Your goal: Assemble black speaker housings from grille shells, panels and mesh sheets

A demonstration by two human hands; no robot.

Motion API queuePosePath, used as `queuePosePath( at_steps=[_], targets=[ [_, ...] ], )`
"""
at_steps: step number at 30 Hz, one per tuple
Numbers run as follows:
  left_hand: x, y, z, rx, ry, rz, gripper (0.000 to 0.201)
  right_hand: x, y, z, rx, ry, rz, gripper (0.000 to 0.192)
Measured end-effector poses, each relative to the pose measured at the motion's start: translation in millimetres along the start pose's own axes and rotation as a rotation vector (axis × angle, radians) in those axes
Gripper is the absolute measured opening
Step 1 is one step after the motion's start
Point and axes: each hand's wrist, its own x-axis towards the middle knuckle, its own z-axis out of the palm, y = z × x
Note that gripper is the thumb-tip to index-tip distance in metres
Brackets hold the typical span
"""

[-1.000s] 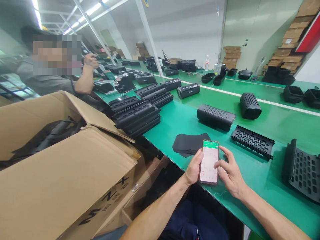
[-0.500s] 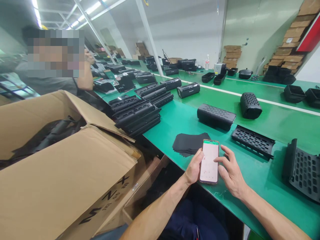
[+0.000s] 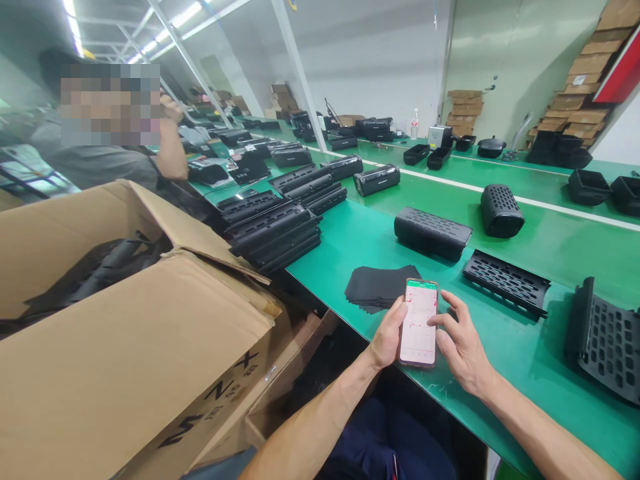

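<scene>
Left hand point(image 3: 386, 339) is wrapped around the phone point(image 3: 419, 323), holding it over the near edge of the green table point(image 3: 520, 353). Right hand point(image 3: 463, 347) has fingers spread loose, thumb tip on the screen, and a black sheet stack point(image 3: 377, 288) sits just behind.

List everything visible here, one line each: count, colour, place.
smartphone: one, lit screen, over table's near edge
black sheets: one stack, beside phone
perforated housings: two, black, mid-table
perforated panels: two, black, right
long casings: stacks, black, left
table: one, green
cardboard box: one, brown, open, near left
co-worker: one, far left
left hand: holds phone
right hand: fingers at screen
</scene>
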Motion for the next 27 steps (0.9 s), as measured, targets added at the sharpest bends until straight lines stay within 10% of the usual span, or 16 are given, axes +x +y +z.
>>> queuePosePath(
  at_steps=[27],
  targets=[
    [-0.1, 1.6, 1.9, -0.02, -0.014, 0.006, 0.053, 0.7, -0.7, 0.0, -0.036, 0.022, 0.0, 0.033]
  ],
)
